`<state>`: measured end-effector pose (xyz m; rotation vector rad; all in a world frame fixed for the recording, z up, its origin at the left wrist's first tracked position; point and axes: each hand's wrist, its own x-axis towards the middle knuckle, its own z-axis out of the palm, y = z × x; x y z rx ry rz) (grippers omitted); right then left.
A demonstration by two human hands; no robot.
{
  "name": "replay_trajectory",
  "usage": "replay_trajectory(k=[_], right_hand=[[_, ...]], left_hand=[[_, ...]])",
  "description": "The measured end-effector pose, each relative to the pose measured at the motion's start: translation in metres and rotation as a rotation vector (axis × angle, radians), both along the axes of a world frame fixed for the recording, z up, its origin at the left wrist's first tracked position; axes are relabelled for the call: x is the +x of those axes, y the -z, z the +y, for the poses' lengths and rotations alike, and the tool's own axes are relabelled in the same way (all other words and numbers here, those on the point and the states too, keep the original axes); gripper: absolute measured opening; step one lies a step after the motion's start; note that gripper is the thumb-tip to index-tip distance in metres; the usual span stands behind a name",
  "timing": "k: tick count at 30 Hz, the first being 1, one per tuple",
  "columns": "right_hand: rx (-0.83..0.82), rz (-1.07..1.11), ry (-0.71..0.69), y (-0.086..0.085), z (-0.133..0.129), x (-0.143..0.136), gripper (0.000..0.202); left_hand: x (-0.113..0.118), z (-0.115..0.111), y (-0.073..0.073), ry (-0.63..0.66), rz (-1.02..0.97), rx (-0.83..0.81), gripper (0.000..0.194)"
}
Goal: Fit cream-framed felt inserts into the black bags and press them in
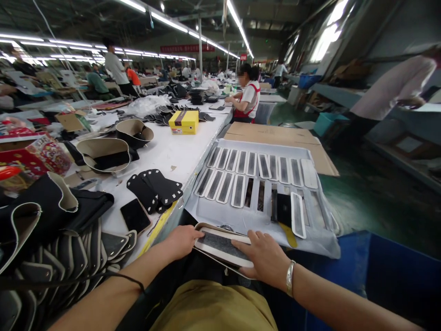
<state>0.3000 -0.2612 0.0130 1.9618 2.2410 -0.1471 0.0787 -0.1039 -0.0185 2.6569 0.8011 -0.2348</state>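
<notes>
Low in front of me, both hands hold a cream-rimmed bag piece (220,243) with a long grey panel bordered in white on its upper face. My left hand (184,240) pinches the left end, its thumb on the panel's edge. Over the right end lies my right hand (263,257), with fingers across the panel and the thumb at the near edge. Just beyond, a grey cloth-covered board (248,220) carries rows of similar white-edged grey strips (238,191). A dark, wide brush-like tool (284,209) with a yellow handle rests among them. The underside of the held piece is hidden.
On the white table to the left are black scalloped pieces (155,186), a phone (135,216), open bag bodies (103,155), a yellow box (183,122) and stacked dark flaps (69,257). Cardboard (275,133) lies behind the board; a blue bin (389,276) stands right. A co-worker (248,94) sits farther along.
</notes>
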Motion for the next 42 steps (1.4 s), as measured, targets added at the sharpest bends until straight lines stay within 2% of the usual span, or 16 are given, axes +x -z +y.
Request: replay_trajectory(k=[2,7,14,17,21,23,25,27,28,29,32,38,40,42], right_hand=[[0.028,-0.015,0.017,0.004,-0.002,-0.003,0.066],[0.047,-0.078,0.004,0.007,0.004,-0.012,0.063],[0.037,-0.082,-0.005,0.004,0.005,-0.012,0.062],[0.031,-0.094,0.006,0.003,0.005,-0.014,0.061],[0.037,-0.095,0.025,0.005,0.002,-0.016,0.061],[0.043,-0.101,0.027,0.005,0.002,-0.016,0.061],[0.044,-0.109,0.019,0.005,0.003,-0.016,0.06],[0.037,-0.116,0.012,0.005,0.005,-0.017,0.059],[0.032,-0.119,0.009,0.004,0.006,-0.018,0.06],[0.028,-0.122,0.009,0.004,0.006,-0.018,0.06],[0.029,-0.128,0.006,0.003,0.007,-0.019,0.06],[-0.005,-0.118,0.011,-0.002,0.007,-0.019,0.06],[0.0,-0.115,0.018,-0.003,0.008,-0.02,0.059],[0.007,-0.12,0.02,-0.004,0.009,-0.022,0.059]], left_hand=[[0.003,0.002,-0.001,-0.014,0.017,-0.006,0.044],[0.002,0.005,-0.005,-0.105,-0.03,-0.139,0.041],[0.019,-0.01,-0.004,-0.101,0.108,0.033,0.035],[0.023,-0.006,-0.007,-0.081,0.081,0.023,0.035],[0.009,-0.006,-0.017,-0.043,-0.055,-0.009,0.04],[0.0,-0.014,-0.019,0.028,-0.203,0.054,0.032],[-0.004,-0.025,-0.016,0.216,-0.291,0.149,0.031],[-0.002,-0.036,-0.007,0.405,-0.266,0.23,0.026],[0.001,-0.04,-0.002,0.458,-0.238,0.263,0.018],[0.004,-0.043,0.002,0.484,-0.211,0.292,0.013],[0.008,-0.044,0.009,0.511,-0.172,0.32,0.013],[0.004,-0.038,-0.001,0.607,-0.145,0.274,0.008],[0.01,-0.041,-0.002,0.587,-0.138,0.318,0.003],[0.02,-0.048,0.001,0.548,-0.145,0.378,0.009]])
